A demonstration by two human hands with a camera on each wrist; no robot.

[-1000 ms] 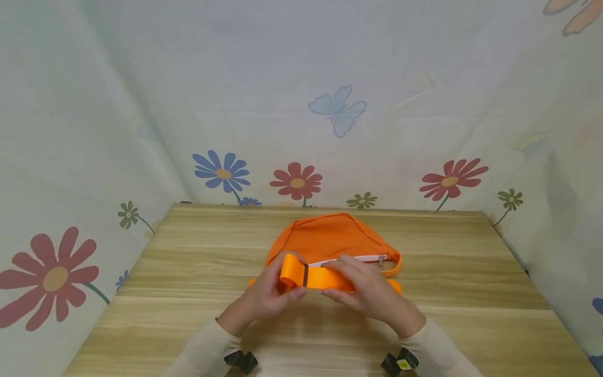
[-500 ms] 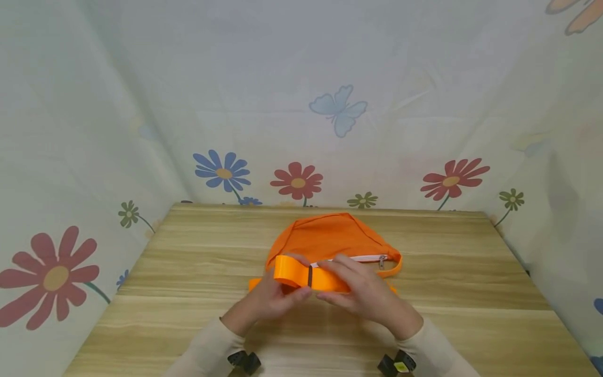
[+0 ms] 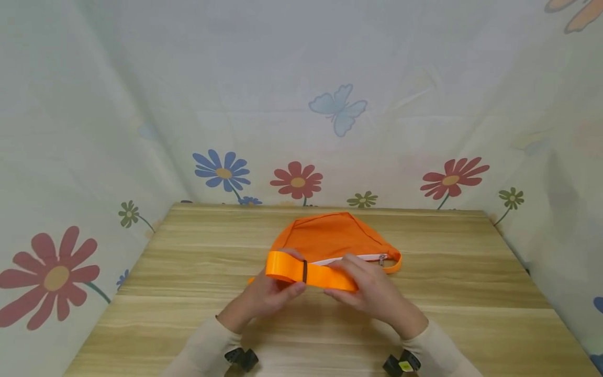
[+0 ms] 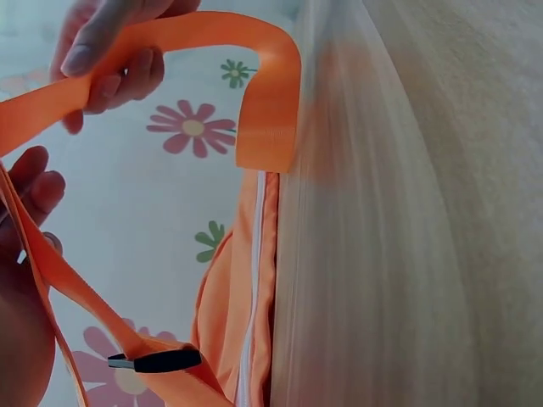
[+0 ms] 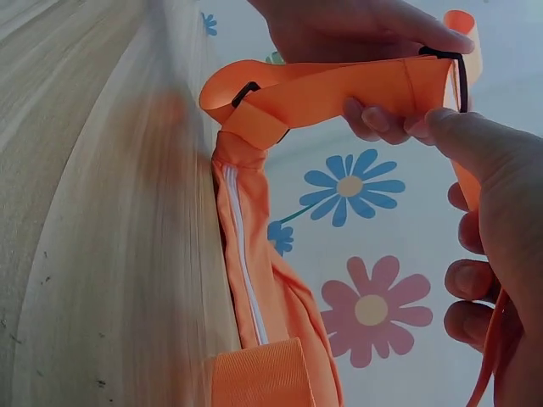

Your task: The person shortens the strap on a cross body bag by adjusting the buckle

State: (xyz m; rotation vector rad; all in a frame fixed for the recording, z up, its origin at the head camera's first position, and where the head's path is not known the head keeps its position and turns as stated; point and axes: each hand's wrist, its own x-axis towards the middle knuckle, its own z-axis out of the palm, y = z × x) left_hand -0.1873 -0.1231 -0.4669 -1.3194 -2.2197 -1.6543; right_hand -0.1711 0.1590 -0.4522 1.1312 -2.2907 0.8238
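An orange zippered bag (image 3: 332, 235) with a white zip lies on the table, its wide orange strap (image 3: 325, 276) raised in front of it. My left hand (image 3: 268, 296) pinches the strap beside a black slide buckle (image 3: 304, 272), thumb in front. Left of the buckle the strap doubles back in a loop (image 3: 282, 266). My right hand (image 3: 369, 290) pinches the strap right of the buckle, its fingertips also at the strap (image 4: 127, 47) in the left wrist view. Another black buckle (image 4: 161, 361) sits where the strap meets the bag. The fingers behind the strap are partly hidden in the head view.
The wooden table (image 3: 188, 293) extends to both sides of the bag. A zip pull (image 3: 381, 258) and a small orange side loop (image 3: 394, 264) are at the bag's right end. Flowered cloth (image 3: 259, 104) hangs behind and at both sides.
The strap loop left of the buckle has grown longer and reaches further left. Both hands have shifted slightly around the buckle and keep hold of the strap. The bag stays in place.
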